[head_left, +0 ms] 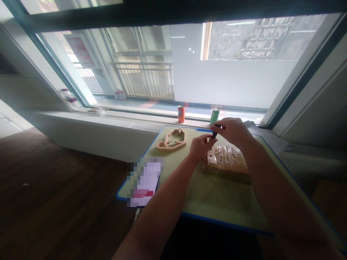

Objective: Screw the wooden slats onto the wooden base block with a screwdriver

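Observation:
Above the far left end of a taped cardboard package (231, 159), both of my hands meet around a short black tool (214, 134), held nearly upright. Its exact kind is too small to make out. My right hand (231, 130) pinches its top from the right. Lower down, my left hand (200, 146) has thumb and fingers closed at its lower part. Just under them, a pale wooden piece with dark holes (211, 157) lies on the package's left end. The tool's lower tip is hidden by my left fingers.
A wooden frame with curved cutouts (173, 146) lies on the blue-edged table (217, 202). At the left edge sits a phone (146, 184) with a white cable (137, 213). An orange can (181, 114) and a green can (214, 115) stand on the windowsill (151, 119).

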Tool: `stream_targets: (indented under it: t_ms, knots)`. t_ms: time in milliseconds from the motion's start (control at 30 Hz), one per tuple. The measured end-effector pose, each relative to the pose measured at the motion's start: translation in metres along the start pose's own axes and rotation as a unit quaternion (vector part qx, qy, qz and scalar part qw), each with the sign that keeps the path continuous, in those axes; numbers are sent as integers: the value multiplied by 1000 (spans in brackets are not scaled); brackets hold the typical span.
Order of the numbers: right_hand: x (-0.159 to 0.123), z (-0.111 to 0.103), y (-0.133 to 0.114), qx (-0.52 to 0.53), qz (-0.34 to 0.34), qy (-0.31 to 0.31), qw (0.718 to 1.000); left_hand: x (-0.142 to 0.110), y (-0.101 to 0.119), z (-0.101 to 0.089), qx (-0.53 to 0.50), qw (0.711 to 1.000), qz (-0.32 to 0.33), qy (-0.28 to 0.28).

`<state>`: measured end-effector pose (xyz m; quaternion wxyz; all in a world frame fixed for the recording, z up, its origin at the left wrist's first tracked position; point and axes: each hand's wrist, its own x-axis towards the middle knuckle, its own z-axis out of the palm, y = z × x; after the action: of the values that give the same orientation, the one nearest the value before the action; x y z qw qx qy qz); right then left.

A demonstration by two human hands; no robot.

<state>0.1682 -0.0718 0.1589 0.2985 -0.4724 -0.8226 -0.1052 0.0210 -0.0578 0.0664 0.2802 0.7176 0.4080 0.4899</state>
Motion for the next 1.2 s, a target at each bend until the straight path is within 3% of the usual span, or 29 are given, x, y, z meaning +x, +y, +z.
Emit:
stream_targets:
  t_ms: [200,433,633,833,1000,1100,1200]
  knots:
    - [-2,2,-2,62,-17,22,998,0,0,0,-55,996,21,-61]
    - [1,6,1,19,-10,10,1000,1,-2,-1,5,1000,-1,7]
    - [-2,7,0,-8,-21,-1,1000,2,-3,-3,-39,997,37,-49]
    - [1,7,-3,-34,5,-17,999,3,-3,-3,10,999,18,-25]
    - [-1,7,-7,-16,-5,-5,1000,4,-2,-4,-12,996,62,-60]
    - [-1,5,-7,0,-11,-14,1000,3,-2,-6,-7,996,55,-68]
    - [0,4,-8,-25,6,-14,1000,3,-1,-6,18,999,33,-28]
